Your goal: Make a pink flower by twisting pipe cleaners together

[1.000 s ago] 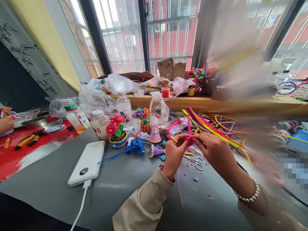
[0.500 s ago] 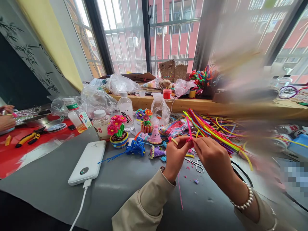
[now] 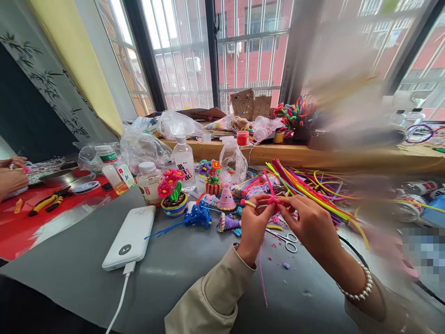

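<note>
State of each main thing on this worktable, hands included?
Left hand: pinching pink craft piece
Right hand: pinching the same piece
Power bank: cable plugged in, digits showing
Squat bottle: capped, upright
Potted flowers: upright
Pink cone: upright
Purple cone: on its side
Scissors: lying flat, blade opening unclear

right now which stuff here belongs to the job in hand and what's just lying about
In the job:
- pink fuzzy piece, pinched between left hand and right hand

Probably also:
- scissors, beside the hands
- bundle of colored stems

Apparently lying about:
- white power bank
- pliers
- potted pink flowers
</note>
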`<action>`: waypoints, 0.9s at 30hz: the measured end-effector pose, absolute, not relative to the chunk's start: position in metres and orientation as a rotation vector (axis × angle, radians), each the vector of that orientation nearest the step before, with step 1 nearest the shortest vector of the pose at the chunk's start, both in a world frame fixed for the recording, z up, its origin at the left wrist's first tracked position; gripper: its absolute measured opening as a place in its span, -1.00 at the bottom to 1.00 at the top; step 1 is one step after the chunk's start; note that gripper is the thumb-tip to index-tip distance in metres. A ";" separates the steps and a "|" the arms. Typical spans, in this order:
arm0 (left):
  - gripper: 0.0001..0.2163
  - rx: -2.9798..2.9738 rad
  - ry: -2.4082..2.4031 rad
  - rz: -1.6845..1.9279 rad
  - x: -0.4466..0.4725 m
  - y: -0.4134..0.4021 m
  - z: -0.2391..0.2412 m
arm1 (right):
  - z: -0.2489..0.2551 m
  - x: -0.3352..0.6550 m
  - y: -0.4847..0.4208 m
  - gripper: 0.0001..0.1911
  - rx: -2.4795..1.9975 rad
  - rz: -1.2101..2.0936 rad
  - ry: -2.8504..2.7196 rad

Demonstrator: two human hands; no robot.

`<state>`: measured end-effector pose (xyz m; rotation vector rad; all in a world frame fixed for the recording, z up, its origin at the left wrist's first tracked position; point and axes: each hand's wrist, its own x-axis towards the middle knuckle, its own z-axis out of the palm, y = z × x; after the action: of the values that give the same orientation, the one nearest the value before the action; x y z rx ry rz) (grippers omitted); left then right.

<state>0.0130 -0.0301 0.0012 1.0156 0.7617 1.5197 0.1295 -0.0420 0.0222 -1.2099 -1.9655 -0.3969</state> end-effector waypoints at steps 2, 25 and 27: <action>-0.78 1.089 0.763 1.499 0.013 -0.030 0.000 | 0.022 0.129 -0.042 -0.84 -1.203 -0.414 -1.954; -0.83 1.123 0.744 1.508 0.012 -0.029 -0.001 | 0.025 0.128 -0.043 -0.84 -1.222 -0.322 -1.965; -0.82 1.139 0.752 1.501 0.012 -0.029 -0.001 | 0.024 0.128 -0.043 -0.83 -1.220 -0.308 -1.956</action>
<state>0.0117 -0.0293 -0.0012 1.1393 0.7515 1.5007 0.1283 -0.0427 0.0242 -1.2199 -1.9563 -0.3079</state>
